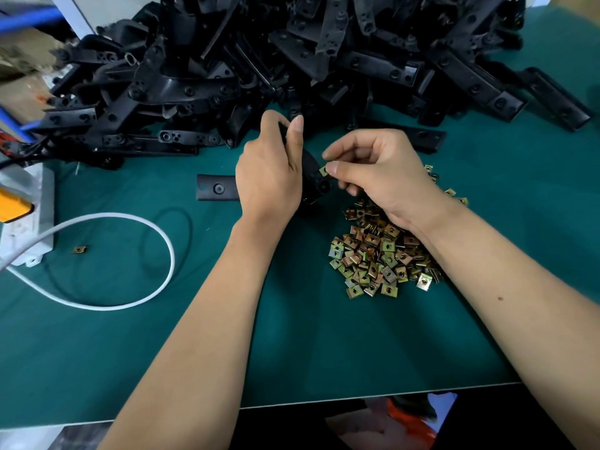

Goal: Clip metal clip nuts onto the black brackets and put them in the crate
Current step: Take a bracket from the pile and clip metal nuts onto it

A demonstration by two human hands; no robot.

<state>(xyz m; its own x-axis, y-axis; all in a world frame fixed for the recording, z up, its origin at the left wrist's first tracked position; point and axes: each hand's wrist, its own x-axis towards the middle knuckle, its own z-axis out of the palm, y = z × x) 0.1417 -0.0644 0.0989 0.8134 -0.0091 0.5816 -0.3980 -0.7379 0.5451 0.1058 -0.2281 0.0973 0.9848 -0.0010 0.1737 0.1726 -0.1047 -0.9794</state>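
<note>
My left hand [269, 170] grips a black bracket [313, 177] above the green table, its thumb pointing up along the part. My right hand [380, 170] pinches a small yellowish metal clip nut [323, 170] between thumb and forefinger, right at the bracket's edge. A heap of loose clip nuts [373, 251] lies under my right wrist. A big pile of black brackets [292, 60] fills the far side of the table. No crate is in view.
One bracket [217, 188] lies flat left of my left hand, another [418, 139] behind my right hand. A white cable [162, 241] loops at the left beside a grey box [29, 216]. A stray clip nut [80, 249] sits near it. The table's front edge [357, 397] is close.
</note>
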